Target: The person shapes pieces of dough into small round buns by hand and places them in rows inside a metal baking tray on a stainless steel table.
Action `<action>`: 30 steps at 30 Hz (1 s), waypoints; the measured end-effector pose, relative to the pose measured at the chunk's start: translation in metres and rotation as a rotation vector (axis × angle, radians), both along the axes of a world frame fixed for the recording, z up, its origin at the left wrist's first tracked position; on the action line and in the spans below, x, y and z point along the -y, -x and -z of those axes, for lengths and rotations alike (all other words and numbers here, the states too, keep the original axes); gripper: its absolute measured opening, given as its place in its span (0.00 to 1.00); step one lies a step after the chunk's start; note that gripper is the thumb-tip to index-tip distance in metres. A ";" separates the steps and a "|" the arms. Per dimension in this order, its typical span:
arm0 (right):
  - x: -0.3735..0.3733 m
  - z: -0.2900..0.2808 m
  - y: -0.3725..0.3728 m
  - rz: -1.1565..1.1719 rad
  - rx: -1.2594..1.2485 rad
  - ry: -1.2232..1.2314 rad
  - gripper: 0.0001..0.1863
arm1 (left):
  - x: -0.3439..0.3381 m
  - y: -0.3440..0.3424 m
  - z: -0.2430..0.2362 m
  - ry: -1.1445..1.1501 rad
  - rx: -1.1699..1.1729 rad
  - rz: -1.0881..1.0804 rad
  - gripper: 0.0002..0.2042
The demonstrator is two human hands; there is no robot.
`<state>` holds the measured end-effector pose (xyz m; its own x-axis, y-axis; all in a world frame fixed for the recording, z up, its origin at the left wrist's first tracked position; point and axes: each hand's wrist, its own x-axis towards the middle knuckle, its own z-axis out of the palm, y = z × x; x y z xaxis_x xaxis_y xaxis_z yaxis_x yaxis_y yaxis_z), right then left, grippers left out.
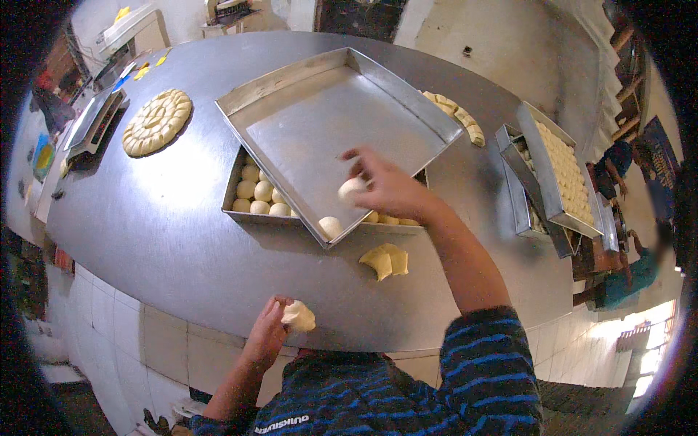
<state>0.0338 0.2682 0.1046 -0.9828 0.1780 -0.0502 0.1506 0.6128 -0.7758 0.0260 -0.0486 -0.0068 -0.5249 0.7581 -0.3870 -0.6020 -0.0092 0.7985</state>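
Over a large metal tray (283,134), my right hand (378,185) has its thumb and fingers around a pale dough ball (352,190); the fingers are slightly blurred by motion. Another dough ball (329,228) rests in the tray's near corner. At the table's near edge, my left hand (269,327) grips a soft, irregular dough piece (299,317). Torn yellowish dough pieces (385,261) lie on the table below my right forearm. The large tray sits askew on a lower tray (259,216) filled with dough balls, partly hidden beneath it.
A round of cut dough pieces (158,122) lies left on the metal table (167,232), near a scale (94,127). More dough strips (458,115) sit behind the tray. Stacked trays (545,174) with dough balls stand at right. Another person (631,280) appears at far right.
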 end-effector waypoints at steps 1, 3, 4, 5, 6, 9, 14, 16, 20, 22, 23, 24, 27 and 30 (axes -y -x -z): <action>0.002 0.004 0.004 -0.058 0.102 -0.097 0.27 | 0.002 0.002 0.004 0.001 -0.050 0.021 0.19; 0.004 0.010 0.009 -0.187 0.315 -0.278 0.28 | 0.006 0.008 0.004 -0.060 -0.020 0.049 0.24; 0.005 0.011 0.002 -0.060 0.127 -0.299 0.27 | 0.008 0.010 0.001 -0.122 0.061 0.057 0.26; 0.008 0.009 -0.014 0.072 -0.061 -0.318 0.27 | 0.008 0.012 -0.003 -0.183 0.142 0.070 0.29; 0.017 0.007 -0.029 0.193 -0.244 -0.341 0.26 | 0.005 0.011 -0.008 -0.250 0.200 0.111 0.30; 0.072 0.018 -0.090 0.097 -0.300 -0.273 0.22 | -0.028 -0.008 -0.015 -0.402 0.399 0.256 0.31; 0.077 0.084 -0.197 0.340 0.078 0.412 0.21 | -0.081 -0.027 -0.021 -0.148 0.217 0.692 0.26; 0.050 0.126 -0.256 0.752 0.048 0.242 0.20 | -0.093 -0.021 -0.008 0.095 -0.334 0.608 0.22; -0.047 0.144 -0.285 0.680 0.074 -0.995 0.22 | -0.134 -0.019 0.027 0.376 -1.469 0.257 0.18; -0.078 0.147 -0.247 0.976 -0.069 -0.845 0.22 | -0.156 -0.033 0.027 0.435 -1.701 0.214 0.17; -0.070 0.151 -0.238 0.969 0.000 -0.712 0.21 | -0.168 -0.041 0.024 0.414 -1.671 0.244 0.17; -0.065 0.155 -0.231 0.949 0.048 -0.573 0.20 | -0.178 -0.045 0.022 0.408 -1.647 0.259 0.17; -0.028 0.162 -0.256 0.607 0.003 -0.558 0.18 | -0.177 -0.038 0.032 0.280 -1.703 0.278 0.17; -0.063 0.149 -0.288 0.704 0.055 -0.668 0.17 | -0.181 -0.050 0.029 0.129 -1.599 0.320 0.18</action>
<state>0.3221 0.3316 -0.0440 -0.6400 0.7324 0.2324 0.6765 0.6805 -0.2814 0.0757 0.1327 -0.0354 -0.2675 0.9160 0.2990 0.8259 0.0581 0.5609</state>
